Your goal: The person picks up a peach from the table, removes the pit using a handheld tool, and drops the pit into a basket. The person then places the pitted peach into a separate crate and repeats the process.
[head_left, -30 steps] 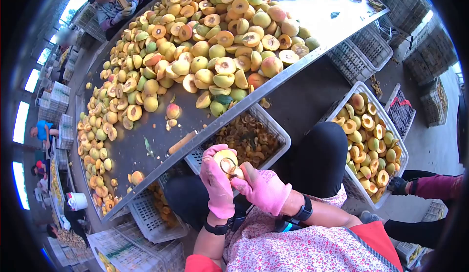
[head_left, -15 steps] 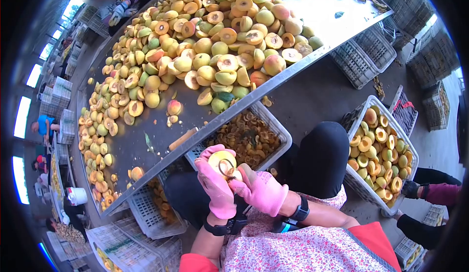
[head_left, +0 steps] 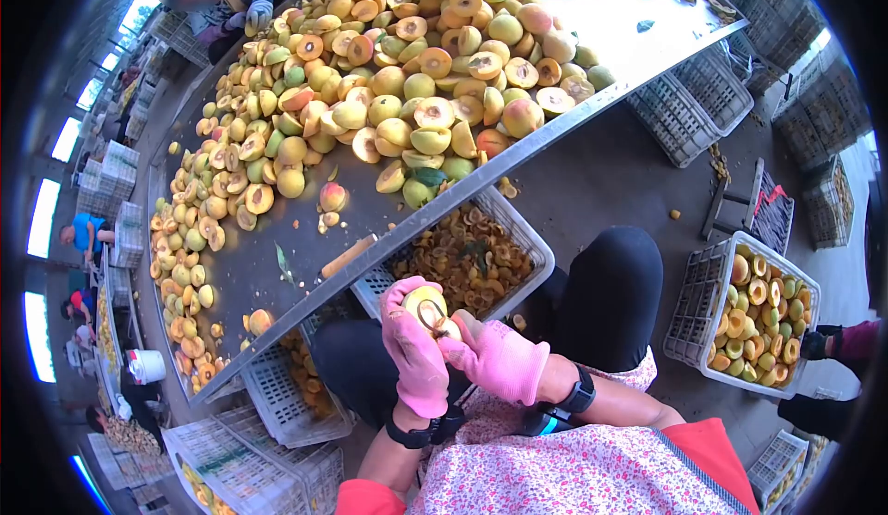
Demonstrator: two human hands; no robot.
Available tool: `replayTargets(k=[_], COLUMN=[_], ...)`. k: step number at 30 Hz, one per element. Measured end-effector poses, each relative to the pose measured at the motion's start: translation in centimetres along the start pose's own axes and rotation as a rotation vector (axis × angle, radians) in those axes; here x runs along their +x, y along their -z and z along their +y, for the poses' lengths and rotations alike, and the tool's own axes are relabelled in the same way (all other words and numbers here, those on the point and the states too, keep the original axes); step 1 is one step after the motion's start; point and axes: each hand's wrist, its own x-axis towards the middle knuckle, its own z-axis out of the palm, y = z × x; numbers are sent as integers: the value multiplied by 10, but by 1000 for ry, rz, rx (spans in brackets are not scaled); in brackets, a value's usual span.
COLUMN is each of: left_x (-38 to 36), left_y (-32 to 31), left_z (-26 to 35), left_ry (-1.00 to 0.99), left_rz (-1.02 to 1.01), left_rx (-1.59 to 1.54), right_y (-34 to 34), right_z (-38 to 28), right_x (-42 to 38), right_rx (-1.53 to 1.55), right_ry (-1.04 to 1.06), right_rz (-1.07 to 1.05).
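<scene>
My left hand [head_left: 416, 358], in a pink glove, is closed around a yellow peach half [head_left: 421, 299] with its cut face up. My right hand [head_left: 501, 360], gloved in pink too, grips a pitting tool with a thin curved metal loop [head_left: 431, 315]. That loop lies against the cut face; its handle is hidden in my fingers. Both hands are close together above my lap, just in front of the table's metal edge [head_left: 407, 242]. Below the edge stands a crate [head_left: 541, 258] of pits and peach scraps.
Halved peaches [head_left: 370, 108] are heaped on the table, with a wooden handle [head_left: 349, 256] near its edge. A crate of peach halves [head_left: 689, 316] stands at right beside a co-worker's dark glove [head_left: 814, 345]. Across the table, another person's gloved hand [head_left: 260, 11] shows.
The crate of peach halves at right has slid away from me, towards the right. A peach piece now lies on the floor there. The person across has raised their hands; mine stay nearly still.
</scene>
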Motion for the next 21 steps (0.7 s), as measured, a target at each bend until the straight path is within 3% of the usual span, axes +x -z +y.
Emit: replayTargets(k=[3,5,13,19,21], left_x=[0,4,-6,6,14], left_y=[5,9,0,2,7], left_z=[3,7,-3,11,10], left_ry=[132,352,155,308,362], left_rz=[-47,-118,18,3,-112], left_rx=[-98,-163,-53,-369,-826], right_y=[2,2,-3,-8,-4], right_z=[-3,3,11,6,2], right_x=[-3,-3,-6,-9,-11], right_rx=[-87,-40,94,131,183], right_ry=[-31,-27,-11,67,54], right_rz=[-19,-35,-70,148,182])
